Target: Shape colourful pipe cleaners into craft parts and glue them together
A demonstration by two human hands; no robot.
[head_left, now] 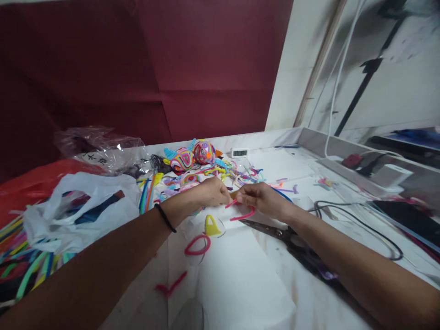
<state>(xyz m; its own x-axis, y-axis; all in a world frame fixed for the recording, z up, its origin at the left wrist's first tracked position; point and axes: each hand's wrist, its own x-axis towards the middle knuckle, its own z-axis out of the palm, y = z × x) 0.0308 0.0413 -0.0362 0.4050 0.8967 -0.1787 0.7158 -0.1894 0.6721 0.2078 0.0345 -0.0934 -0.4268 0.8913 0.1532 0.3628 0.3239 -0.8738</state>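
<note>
While both hands [236, 195] pinch a bent pink strip [245, 215], scissors [280, 233] lie beneath the right forearm [330, 247]. A yellow shape [212, 227] rests nearby.

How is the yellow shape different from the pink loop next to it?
The yellow shape is yellow, but the pink loop is a deep reddish pink. The yellow shape is filled in along its bottom with a hole above, while the pink loop is only an outline around a big open middle. The yellow shape lies farther from the person than the pink loop does. Both are small, bright and lying down close together.
</note>
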